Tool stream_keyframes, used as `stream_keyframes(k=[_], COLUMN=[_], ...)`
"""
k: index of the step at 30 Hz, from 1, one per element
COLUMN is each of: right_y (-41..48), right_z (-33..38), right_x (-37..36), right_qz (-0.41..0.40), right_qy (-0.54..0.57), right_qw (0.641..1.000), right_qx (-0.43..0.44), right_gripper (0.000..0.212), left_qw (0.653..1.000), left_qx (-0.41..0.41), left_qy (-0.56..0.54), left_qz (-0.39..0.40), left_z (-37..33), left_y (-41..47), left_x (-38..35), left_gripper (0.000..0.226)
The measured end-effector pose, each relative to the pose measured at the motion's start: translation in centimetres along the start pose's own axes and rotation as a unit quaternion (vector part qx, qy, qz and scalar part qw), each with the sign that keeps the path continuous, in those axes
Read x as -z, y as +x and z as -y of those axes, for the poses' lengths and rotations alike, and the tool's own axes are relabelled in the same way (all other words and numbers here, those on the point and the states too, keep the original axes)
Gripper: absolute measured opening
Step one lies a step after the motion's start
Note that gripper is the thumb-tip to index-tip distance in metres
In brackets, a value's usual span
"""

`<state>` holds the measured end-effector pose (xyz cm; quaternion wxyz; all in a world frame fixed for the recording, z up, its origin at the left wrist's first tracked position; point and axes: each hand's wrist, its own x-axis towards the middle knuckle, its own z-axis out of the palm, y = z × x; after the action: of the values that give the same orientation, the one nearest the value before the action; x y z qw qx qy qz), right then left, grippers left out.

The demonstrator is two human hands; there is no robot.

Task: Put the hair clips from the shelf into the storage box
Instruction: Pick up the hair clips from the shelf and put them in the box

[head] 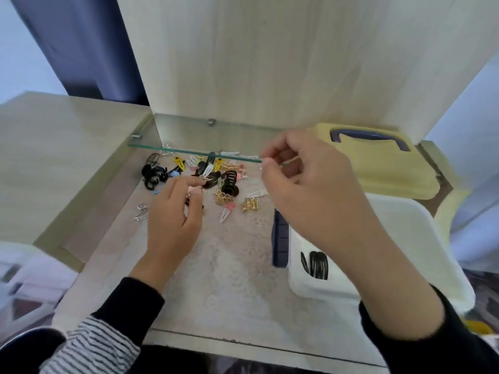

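Gathering is underway: the left hand (172, 211) grips a few hair clips (216, 179) from the pile on the shelf (237, 252), the right hand (305, 179) pinches what looks like 1 small pale clip (261, 166), and both loads next need carrying right to the storage box (399, 211)

No legible text, label, brand, number or sign anywhere in the head view. Surfaces checked: white storage box (405, 225) near right, yellow lid (391, 168) far right, hair clips (210, 180) on shelf (229, 265). All plain or too blurred to read.
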<state>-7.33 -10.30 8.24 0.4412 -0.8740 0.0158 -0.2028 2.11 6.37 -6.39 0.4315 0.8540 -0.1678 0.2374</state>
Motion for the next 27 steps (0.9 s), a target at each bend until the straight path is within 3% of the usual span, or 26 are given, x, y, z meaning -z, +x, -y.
stream_keyframes(k=[7, 12, 17, 27], right_y=[-0.1, -0.7, -1.5, -1.6], right_z=[-2.9, -8.4, -10.9, -11.5], right_x=[-10.2, -15.1, -17.1, -17.5], right_qz=[-0.013, -0.028, -0.034, -0.084], right_qy=[0.002, -0.146, -0.285, -0.282], right_qw=[1.0, 0.989, 0.958, 0.956], right_qx=[0.0, -0.013, 0.0, 0.002], right_gripper=[0.022, 0.035, 0.04, 0.034], left_qw=[0.998, 0.993, 0.987, 0.985], left_qx=[-0.012, -0.055, -0.061, -0.021], left_qy=[0.053, 0.081, 0.125, 0.141], left_qz=[0.041, 0.061, 0.076, 0.098], left_z=[4.1, 4.3, 4.8, 6.0], left_y=[-1.6, -2.3, -2.6, -2.6], left_x=[2.2, 1.9, 1.6, 1.2], left_gripper=[0.029, 0.027, 0.022, 0.019])
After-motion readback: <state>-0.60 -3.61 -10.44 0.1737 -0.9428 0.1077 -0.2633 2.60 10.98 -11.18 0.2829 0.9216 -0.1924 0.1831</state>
